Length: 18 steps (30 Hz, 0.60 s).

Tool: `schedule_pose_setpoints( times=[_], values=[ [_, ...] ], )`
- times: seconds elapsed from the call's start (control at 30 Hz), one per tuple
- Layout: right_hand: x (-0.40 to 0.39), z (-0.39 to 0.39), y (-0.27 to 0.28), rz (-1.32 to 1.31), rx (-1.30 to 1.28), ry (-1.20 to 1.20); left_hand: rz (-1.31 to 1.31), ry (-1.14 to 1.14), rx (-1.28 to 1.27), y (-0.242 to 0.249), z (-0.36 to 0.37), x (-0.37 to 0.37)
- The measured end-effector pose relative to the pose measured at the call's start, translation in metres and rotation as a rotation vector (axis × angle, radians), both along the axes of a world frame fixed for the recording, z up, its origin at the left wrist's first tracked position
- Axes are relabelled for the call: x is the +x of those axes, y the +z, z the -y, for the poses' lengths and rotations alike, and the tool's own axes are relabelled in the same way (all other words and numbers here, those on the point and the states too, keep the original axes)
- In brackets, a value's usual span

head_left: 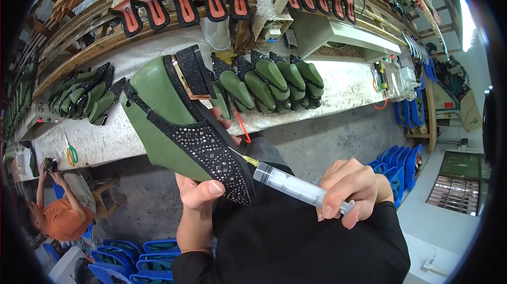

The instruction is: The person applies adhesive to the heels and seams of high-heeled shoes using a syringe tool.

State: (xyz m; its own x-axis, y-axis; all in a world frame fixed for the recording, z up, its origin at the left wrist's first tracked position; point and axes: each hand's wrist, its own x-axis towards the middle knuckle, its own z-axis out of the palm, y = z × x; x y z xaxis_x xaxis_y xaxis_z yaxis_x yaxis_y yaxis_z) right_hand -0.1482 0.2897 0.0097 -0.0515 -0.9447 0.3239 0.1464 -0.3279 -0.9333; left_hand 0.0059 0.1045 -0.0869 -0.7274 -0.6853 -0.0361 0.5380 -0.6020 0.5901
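Note:
A black shoe (211,152) covered in shiny studs sits on a green last (153,86), its heel toward the top with a gold-coloured edge. My left hand (200,191) grips it from beneath, the thumb on the studded toe part and fingertips showing behind the sole. In my right hand (351,191) is a clear syringe (290,184), held near its plunger end. The yellow-based needle (250,161) points up and left, its tip at the edge between the sole and the studded upper.
Behind is a long white workbench (338,86) with rows of green lasts (261,91), scissors (71,154) and a metal box (343,41). Red-and-black soles (182,4) hang on a rack. A co-worker in orange (68,218) sits at left. Blue racks (398,165) stand right and below.

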Motion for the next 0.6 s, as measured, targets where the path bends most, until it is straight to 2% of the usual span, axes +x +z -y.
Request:
schedule_pose_setpoints(
  times=[0.6],
  values=[
    [0.0014,-0.0014,-0.0022,-0.009,0.038,0.017,0.027,0.09,-0.067,-0.005,0.0068,0.002]
  ],
)
